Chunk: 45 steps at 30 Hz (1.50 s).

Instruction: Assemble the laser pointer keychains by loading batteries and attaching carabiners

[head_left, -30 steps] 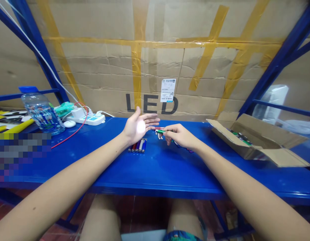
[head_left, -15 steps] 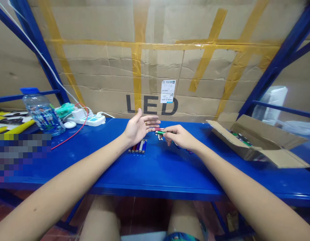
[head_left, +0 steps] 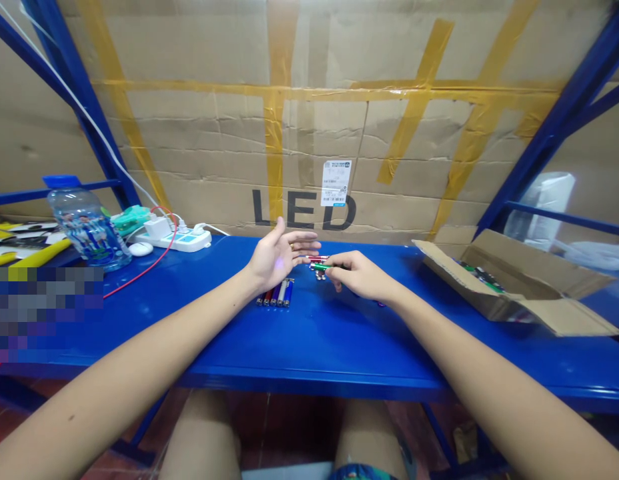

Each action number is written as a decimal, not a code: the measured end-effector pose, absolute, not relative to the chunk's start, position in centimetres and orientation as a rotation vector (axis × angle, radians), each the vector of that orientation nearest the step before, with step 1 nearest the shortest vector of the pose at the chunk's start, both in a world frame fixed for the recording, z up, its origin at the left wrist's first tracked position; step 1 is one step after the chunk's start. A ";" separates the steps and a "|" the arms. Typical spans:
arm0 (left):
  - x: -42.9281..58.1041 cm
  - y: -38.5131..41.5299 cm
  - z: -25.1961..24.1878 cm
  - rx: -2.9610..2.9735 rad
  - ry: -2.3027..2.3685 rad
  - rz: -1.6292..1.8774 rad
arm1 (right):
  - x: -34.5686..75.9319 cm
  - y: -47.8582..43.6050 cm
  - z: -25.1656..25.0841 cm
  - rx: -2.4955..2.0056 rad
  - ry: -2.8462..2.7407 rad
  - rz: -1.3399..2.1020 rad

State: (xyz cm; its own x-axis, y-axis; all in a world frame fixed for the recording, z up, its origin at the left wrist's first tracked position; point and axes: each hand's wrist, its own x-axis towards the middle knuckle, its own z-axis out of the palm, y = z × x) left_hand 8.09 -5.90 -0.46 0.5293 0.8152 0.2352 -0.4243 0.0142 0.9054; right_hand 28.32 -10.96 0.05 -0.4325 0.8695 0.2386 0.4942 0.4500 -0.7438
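Our left hand (head_left: 275, 260) is held out flat, palm bared, fingers stretched, a faint purple glow on the palm. Our right hand (head_left: 358, 275) pinches a green tube (head_left: 319, 267) between thumb and fingers, pointed toward that palm over the blue table (head_left: 314, 347); our grip hides its rear part. Just beyond lies a red tube (head_left: 317, 258), partly covered. The shiny bits (head_left: 320, 275) near it are too small to make out. Our left hand overlaps the top of a row of tubes (head_left: 274, 295). Inside the cardboard box (head_left: 452, 277), green and dark things blur together.
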 end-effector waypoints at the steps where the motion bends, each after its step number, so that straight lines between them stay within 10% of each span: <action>1: 8.1 -5.9 -0.5 1.205 0.406 1.006 | 28.3 -11.0 0.1 -1.135 -2.095 0.786; 45: 8.0 -5.8 -0.5 1.209 0.424 0.961 | 27.9 -11.8 0.7 -1.252 -1.966 0.783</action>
